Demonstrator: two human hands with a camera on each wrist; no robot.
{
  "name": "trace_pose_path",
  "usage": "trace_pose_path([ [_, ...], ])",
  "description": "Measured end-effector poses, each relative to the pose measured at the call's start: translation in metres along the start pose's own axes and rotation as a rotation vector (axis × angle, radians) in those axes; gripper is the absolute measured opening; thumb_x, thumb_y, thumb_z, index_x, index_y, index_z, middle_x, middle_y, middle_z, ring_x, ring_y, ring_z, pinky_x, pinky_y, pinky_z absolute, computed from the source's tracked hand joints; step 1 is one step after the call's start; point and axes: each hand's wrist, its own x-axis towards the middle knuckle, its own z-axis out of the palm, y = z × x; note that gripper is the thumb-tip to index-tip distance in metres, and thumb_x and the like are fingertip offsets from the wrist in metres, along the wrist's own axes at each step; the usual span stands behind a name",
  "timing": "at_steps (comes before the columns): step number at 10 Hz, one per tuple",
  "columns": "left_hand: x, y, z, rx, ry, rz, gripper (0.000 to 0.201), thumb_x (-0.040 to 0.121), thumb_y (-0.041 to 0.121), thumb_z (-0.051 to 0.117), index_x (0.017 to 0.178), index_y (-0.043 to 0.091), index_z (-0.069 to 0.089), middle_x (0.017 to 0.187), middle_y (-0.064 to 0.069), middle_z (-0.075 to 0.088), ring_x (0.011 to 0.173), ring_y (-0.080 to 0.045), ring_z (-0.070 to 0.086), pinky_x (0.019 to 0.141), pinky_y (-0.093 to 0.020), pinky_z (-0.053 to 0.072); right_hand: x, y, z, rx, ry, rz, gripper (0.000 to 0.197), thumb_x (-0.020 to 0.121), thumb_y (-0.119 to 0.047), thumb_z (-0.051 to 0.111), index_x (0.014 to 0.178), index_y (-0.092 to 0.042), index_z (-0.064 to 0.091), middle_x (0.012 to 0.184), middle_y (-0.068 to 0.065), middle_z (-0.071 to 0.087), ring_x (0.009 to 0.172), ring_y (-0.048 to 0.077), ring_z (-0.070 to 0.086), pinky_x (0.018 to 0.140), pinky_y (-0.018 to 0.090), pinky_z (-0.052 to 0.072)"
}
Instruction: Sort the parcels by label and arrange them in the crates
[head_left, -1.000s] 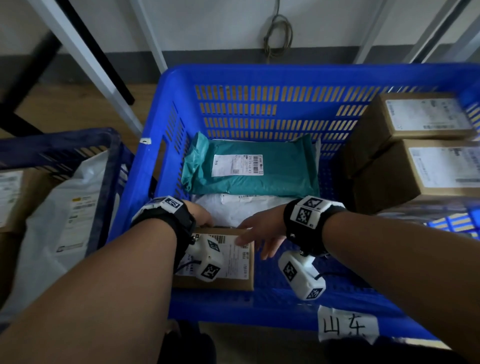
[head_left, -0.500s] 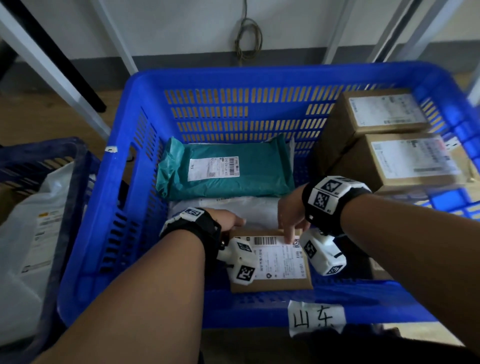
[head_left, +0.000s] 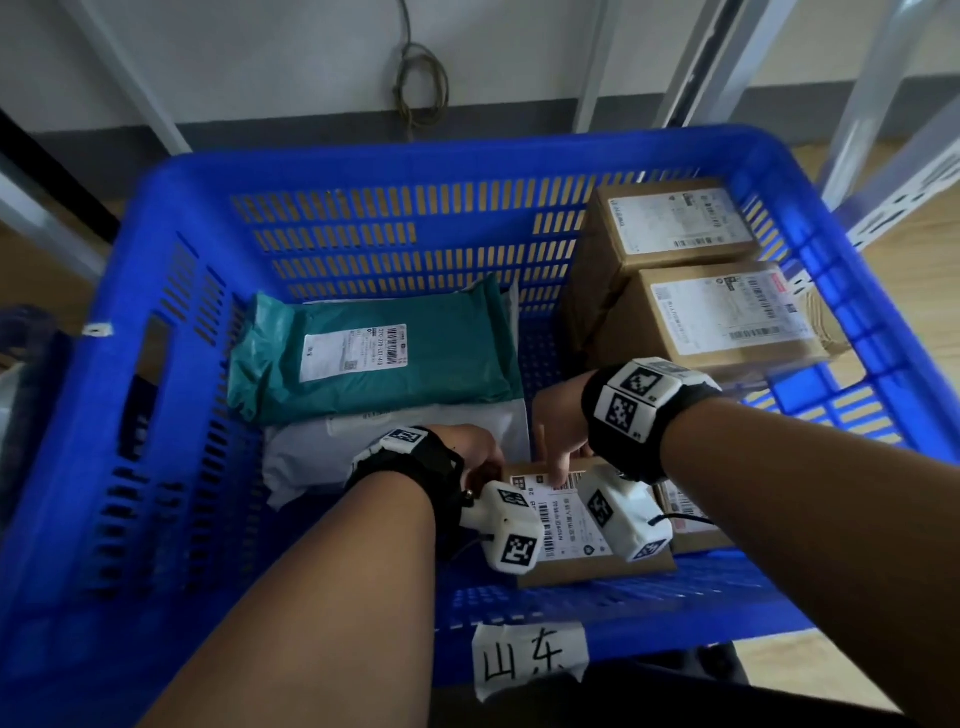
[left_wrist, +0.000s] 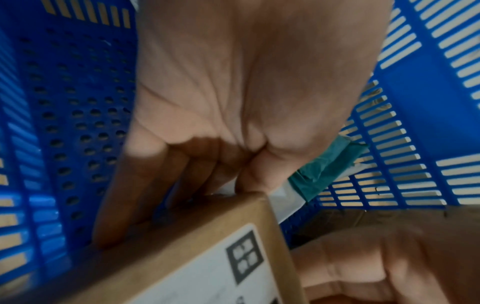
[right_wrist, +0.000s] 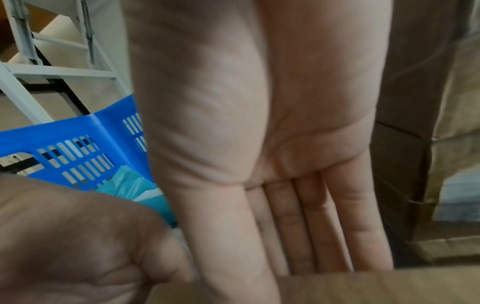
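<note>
- A large blue slotted plastic crate (head_left: 171, 322) fills the head view, seen from above; a strip of white tape with two handwritten black characters (head_left: 524, 657) is stuck to its near rim.
- Both of the person's hands are inside the crate at its near wall, on a flat brown cardboard parcel with a white shipping label (head_left: 566, 525) that lies on the crate floor.
- The left hand (head_left: 480, 457) is at the parcel's far left corner. In the left wrist view its fingers (left_wrist: 145, 185) point down along the parcel's left side, held together and fairly straight, and the thumb touches the corner; it does not look like a closed grip.
- The right hand (head_left: 558, 431) is at the parcel's far edge, with the thumb resting on the white label. In the right wrist view its fingers (right_wrist: 311, 226) are straight and pressed together, reaching down behind the far edge of the cardboard; the fingertips are hidden.
- Each wrist wears a black strap carrying white blocks printed with black square markers.
- Beyond the hands, a teal plastic mailer bag with a white label (head_left: 384, 353) lies on top of a white plastic mailer bag (head_left: 332, 447).
- In the far right corner, two brown cardboard boxes with white labels (head_left: 691, 280) sit side by side, touching.
- Another labelled cardboard parcel (head_left: 685, 512) is partly hidden under the right forearm, just right of the held parcel.
</note>
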Motion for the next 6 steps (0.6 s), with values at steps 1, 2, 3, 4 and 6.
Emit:
trace_pose_path([
  [1, 0.002, 0.001, 0.001, 0.058, -0.008, -0.018, 0.023, 0.094, 0.009, 0.046, 0.077, -0.001, 0.058, 0.073, -0.016, 0.057, 0.061, -0.028, 0.055, 0.058, -0.032, 0.047, 0.001, 0.005, 0.0, 0.028, -0.008, -0.004, 0.028, 0.072, -0.027, 0.083, 0.093, -0.011, 0.072, 0.07, -0.002, 0.065, 0.074, 0.018, 0.064, 0.072, 0.031, 0.054],
  [2, 0.001, 0.0, -0.001, 0.048, 0.015, -0.013, 0.022, 0.094, 0.01, 0.048, 0.078, -0.001, 0.059, 0.076, -0.015, 0.059, 0.063, -0.028, 0.056, 0.061, -0.032, 0.048, 0.002, 0.006, -0.001, 0.04, -0.021, -0.009, 0.026, 0.072, -0.027, 0.083, 0.09, -0.013, 0.072, 0.073, -0.002, 0.066, 0.081, 0.021, 0.065, 0.077, 0.033, 0.055],
  [3, -0.001, -0.002, -0.006, 0.045, 0.051, 0.028, 0.024, 0.096, 0.009, 0.049, 0.076, 0.0, 0.058, 0.074, -0.013, 0.059, 0.058, -0.024, 0.056, 0.054, -0.03, 0.047, 0.005, 0.005, -0.002, 0.035, -0.048, -0.003, 0.023, 0.073, -0.026, 0.083, 0.085, -0.011, 0.07, 0.071, -0.001, 0.065, 0.08, 0.022, 0.065, 0.076, 0.033, 0.055],
  [4, -0.006, -0.001, -0.017, 0.051, 0.059, 0.069, 0.017, 0.095, 0.008, 0.051, 0.088, -0.001, 0.062, 0.077, -0.014, 0.061, 0.05, -0.021, 0.056, 0.041, -0.022, 0.043, 0.009, 0.001, -0.003, -0.006, -0.06, 0.008, 0.025, 0.076, -0.028, 0.081, 0.074, -0.011, 0.064, 0.068, 0.0, 0.063, 0.069, 0.019, 0.062, 0.068, 0.03, 0.053],
  [6, -0.02, 0.0, -0.04, 0.047, 0.111, 0.082, 0.025, 0.092, 0.009, 0.048, 0.07, 0.005, 0.06, 0.061, -0.01, 0.054, 0.039, -0.017, 0.037, 0.043, -0.019, 0.034, -0.005, -0.003, -0.016, 0.149, 0.1, 0.006, 0.02, 0.087, -0.023, 0.067, 0.081, -0.005, 0.068, 0.058, 0.001, 0.062, 0.051, 0.013, 0.055, 0.056, 0.024, 0.048],
])
